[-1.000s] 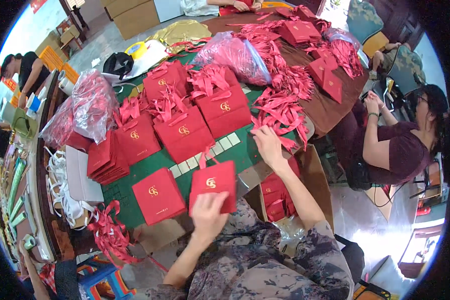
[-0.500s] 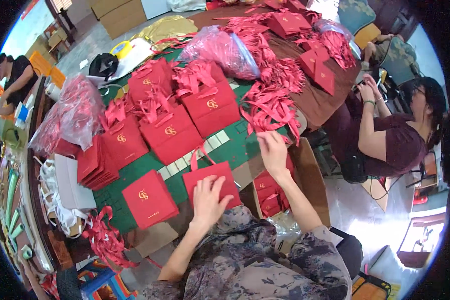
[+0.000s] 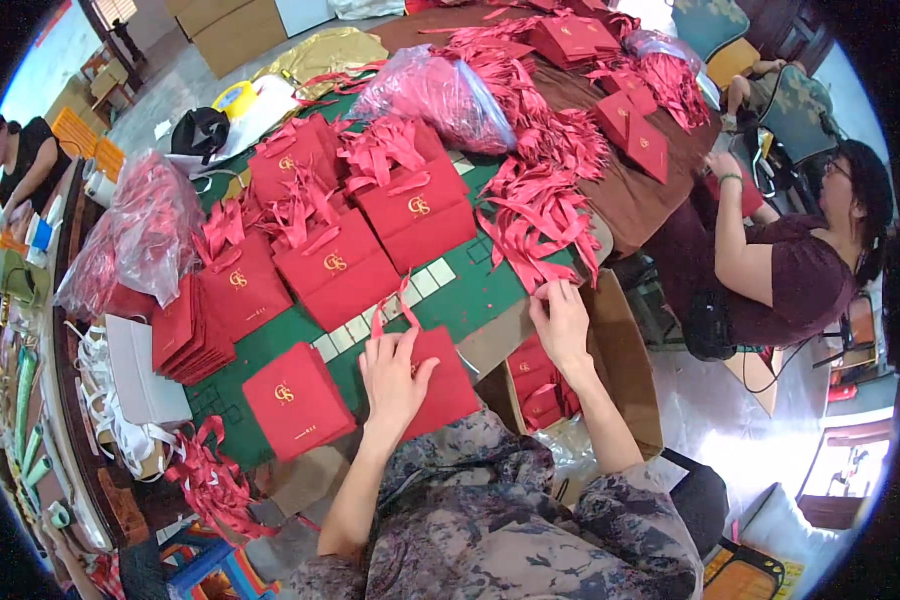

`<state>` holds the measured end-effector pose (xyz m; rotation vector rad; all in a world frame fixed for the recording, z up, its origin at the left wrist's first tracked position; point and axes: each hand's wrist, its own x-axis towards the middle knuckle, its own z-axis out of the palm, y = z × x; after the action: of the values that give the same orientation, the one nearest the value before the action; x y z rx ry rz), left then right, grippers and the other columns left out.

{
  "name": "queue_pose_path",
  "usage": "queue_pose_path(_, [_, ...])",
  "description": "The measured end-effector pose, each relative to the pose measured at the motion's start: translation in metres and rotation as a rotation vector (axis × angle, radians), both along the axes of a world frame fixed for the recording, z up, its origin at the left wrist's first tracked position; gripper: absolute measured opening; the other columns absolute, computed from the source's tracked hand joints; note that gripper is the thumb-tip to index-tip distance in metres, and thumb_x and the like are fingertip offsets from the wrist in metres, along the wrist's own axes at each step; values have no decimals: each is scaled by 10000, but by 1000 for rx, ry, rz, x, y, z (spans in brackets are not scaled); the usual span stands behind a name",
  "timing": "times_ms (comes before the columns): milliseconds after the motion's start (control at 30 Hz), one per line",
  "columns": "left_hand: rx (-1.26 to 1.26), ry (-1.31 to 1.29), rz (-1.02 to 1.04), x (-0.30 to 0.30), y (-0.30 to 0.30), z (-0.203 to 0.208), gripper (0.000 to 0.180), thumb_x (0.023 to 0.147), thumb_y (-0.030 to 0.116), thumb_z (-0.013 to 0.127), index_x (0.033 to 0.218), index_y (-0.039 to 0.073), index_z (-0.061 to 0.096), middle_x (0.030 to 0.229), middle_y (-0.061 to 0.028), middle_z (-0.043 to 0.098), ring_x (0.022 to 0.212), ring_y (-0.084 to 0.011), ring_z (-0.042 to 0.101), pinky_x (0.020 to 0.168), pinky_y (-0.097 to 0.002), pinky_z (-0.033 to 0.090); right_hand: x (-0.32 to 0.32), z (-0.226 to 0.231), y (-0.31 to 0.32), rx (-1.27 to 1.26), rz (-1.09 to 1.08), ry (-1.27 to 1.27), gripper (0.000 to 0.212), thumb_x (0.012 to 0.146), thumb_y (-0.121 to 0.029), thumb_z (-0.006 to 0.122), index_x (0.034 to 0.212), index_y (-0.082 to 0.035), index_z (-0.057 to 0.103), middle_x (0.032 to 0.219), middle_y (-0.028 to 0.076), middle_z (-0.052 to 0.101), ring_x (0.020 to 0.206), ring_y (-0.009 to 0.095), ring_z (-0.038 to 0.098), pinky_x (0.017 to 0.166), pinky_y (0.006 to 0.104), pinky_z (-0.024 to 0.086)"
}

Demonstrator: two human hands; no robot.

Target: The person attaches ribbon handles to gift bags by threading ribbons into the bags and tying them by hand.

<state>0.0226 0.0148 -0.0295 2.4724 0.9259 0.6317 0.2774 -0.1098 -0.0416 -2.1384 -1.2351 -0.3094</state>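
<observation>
A small red paper bag (image 3: 440, 385) lies in front of me at the table's near edge, a red ribbon handle rising from its top. My left hand (image 3: 392, 385) rests on its left part, fingers stretched toward the handle and thumb apart. To the right, my right hand (image 3: 563, 325) reaches the near end of a heap of loose red ribbons (image 3: 540, 215). Its fingertips are pinched together on a ribbon there. Left of the bag lies a short stack of flat red bags (image 3: 298, 402) with gold print and no handles showing.
Finished-looking red bags with ribbons (image 3: 335, 265) stand in rows farther back on the green mat (image 3: 490, 250). An open cardboard box (image 3: 625, 365) with red bags sits at my right. Clear plastic bags (image 3: 135, 230) of ribbon lie around. A co-worker (image 3: 800, 270) sits at the right.
My left hand has slid left and up on the bag, toward its handle. My right hand has come down a little and closed on a ribbon at the heap's near end.
</observation>
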Motion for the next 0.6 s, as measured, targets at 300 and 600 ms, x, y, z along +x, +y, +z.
queue_pose_path(300, [32, 19, 132, -20, -3, 6, 500, 747, 268, 823, 1170, 78, 636, 1069, -102, 586, 1040, -310, 521, 880, -442, 402, -77, 29, 0, -78, 325, 149, 199, 800, 24, 659, 972, -41, 584, 892, 127, 600, 842, 337, 601, 721, 430, 498])
queue_pose_path(600, [-227, 7, 98, -21, 2, 11, 430, 709, 244, 852, 1019, 83, 601, 939, -73, 660, 949, -274, 616, 835, -422, 421, -103, 32, 6, -80, 505, 252, 187, 828, -26, 714, 1007, -66, 678, 976, 97, 635, 912, 304, 627, 772, 389, 518])
